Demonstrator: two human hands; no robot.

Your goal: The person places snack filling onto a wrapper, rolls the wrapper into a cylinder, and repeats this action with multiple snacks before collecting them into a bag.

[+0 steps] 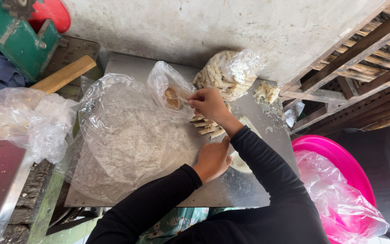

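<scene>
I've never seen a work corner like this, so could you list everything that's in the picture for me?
metal tabletop: one, grey, centre.
large plastic sheet: one, clear, spread on the tabletop's left half.
small plastic bag: one, clear, brownish filling inside, at the right hand.
bag of pale sticks: one, clear, back of the tabletop.
loose pale sticks: several, under the right wrist.
crumbly pile: one, cream, back right.
basin: one, pink, plastic-lined, right.
green machine: one, top left.
wooden handle: one, tan, left.
wooden racks: brown, top right.
left hand: on the tabletop.
right hand: fingers pinching the small bag.
</scene>
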